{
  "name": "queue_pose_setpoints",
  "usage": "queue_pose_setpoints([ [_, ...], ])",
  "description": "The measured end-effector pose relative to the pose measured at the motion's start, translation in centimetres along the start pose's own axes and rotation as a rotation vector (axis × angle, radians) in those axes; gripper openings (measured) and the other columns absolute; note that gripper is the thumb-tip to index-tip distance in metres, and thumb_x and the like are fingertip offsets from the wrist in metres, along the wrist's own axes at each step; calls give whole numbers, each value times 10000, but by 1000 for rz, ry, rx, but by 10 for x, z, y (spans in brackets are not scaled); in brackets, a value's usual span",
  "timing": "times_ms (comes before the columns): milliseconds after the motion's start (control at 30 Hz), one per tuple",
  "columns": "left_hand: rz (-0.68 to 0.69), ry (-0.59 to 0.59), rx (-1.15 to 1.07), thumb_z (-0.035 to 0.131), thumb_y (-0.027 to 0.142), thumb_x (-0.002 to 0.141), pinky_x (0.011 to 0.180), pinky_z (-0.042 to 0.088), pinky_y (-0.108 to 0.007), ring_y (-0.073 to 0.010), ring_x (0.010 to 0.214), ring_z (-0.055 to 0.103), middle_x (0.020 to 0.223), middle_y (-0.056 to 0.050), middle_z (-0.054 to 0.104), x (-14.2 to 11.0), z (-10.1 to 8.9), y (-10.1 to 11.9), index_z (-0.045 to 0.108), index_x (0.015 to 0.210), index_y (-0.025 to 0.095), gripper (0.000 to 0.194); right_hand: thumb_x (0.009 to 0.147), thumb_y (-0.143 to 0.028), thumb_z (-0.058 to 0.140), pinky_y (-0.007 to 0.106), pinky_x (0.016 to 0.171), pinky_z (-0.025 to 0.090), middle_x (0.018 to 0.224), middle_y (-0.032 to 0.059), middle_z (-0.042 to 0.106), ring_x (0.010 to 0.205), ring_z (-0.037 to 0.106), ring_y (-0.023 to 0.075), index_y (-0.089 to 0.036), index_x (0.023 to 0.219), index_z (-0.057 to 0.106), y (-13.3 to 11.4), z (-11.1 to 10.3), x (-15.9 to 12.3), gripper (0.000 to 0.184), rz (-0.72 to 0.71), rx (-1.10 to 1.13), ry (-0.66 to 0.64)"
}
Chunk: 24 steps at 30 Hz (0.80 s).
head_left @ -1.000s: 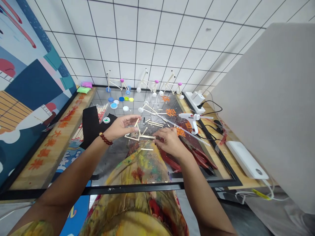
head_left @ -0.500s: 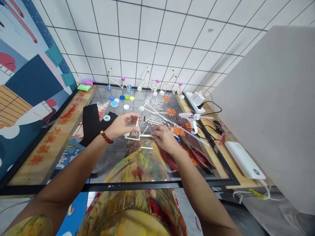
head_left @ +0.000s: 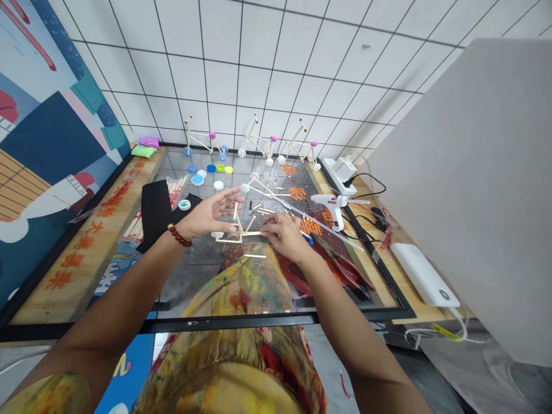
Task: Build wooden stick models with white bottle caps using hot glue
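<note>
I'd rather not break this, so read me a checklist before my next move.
1. Right hand gripping the stick frame: ok, pinched at its right end.
2. Left hand supporting the stick frame: cannot tell; it's spread open, contact unclear.
3. Loose stick apart from the stick frame: ok, lying nearer you.
4. Glue gun clear of both hands: ok, farther right.
5. Glue gun heat: cannot tell.

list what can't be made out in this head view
All in the head view:
Stick frame, right end: hidden by the right hand.
Blue item: partly behind the right hand.
Packaged sticks: partly covered by black sheet.
White box: markings too small to read.
Mural: cut off by left edge.
</note>
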<state>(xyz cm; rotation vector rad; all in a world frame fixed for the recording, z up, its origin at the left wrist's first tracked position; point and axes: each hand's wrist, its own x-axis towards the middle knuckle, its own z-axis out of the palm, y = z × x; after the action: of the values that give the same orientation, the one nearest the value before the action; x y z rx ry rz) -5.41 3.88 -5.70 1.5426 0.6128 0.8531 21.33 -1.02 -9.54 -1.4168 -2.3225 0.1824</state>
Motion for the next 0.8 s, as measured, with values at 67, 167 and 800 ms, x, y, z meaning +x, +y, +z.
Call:
queue_pose_setpoints([
  [67,13,24,-89,911,204,593,1026,482,-446,-317,1263,569,1406,-141,566,0,-3,-2,544,1401,289,892,930,-241,615,415,888,256,1160,80,646,1087,531,253,-264,967,766,0,2,4,158,-4,13,-8],
  [167,31,91,-192,892,269,639,1006,500,-429,-310,1234,590,1367,-135,593,0,-4,-4,591,1352,269,774,933,-237,613,423,895,262,1175,88,652,1100,537,261,-264,973,762,-2,4,7,157,-3,19,-11],
  [800,131,517,-147,870,308,656,1028,496,-431,-238,1079,677,1038,-82,759,7,1,-8,750,1000,193,381,886,-236,676,285,741,386,834,32,685,785,617,163,-207,822,739,-19,-19,-14,94,-223,198,-272],
])
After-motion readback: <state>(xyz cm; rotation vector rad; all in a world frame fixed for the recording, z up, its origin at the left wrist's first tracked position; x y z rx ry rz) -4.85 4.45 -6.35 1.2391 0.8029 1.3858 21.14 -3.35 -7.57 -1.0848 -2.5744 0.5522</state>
